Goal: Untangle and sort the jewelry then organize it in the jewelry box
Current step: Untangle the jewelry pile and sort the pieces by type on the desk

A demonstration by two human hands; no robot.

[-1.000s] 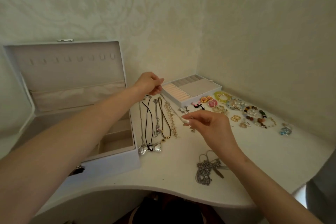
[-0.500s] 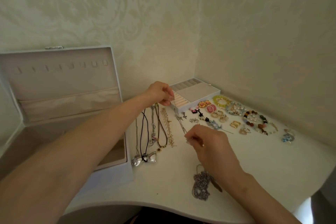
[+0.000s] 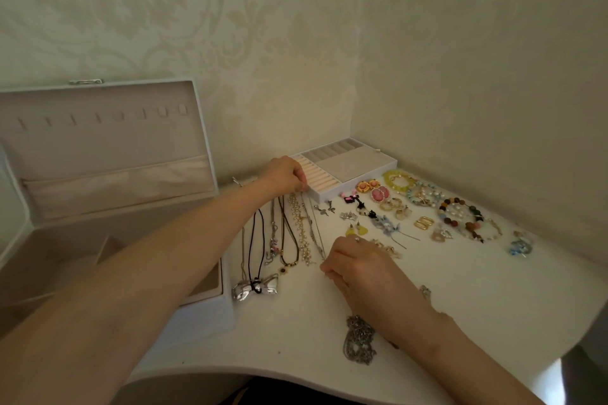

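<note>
Chain [image 3: 315,231] ends pinched: left fingers [image 3: 300,179] curled on top end at tray [image 3: 358,163] corner, right fingers [image 3: 330,270] on lower end. Chain lay taut on bench [image 3: 460,289], 3 o'clock of necklaces [image 3: 289,240]; box [image 3: 207,316] open at 9. Advice: keep tension, lay parallel, release ends together.

On my feed: matt white table [image 3: 460,306], mirror-glossy metal bow pendant [image 3: 255,288], dull grey metal chain heap [image 3: 358,340], and a jewelry box [image 3: 204,316] lined, it seems, in soft beige cloth.

Single head-worn view, forward and down over the table [image 3: 460,293]
</note>
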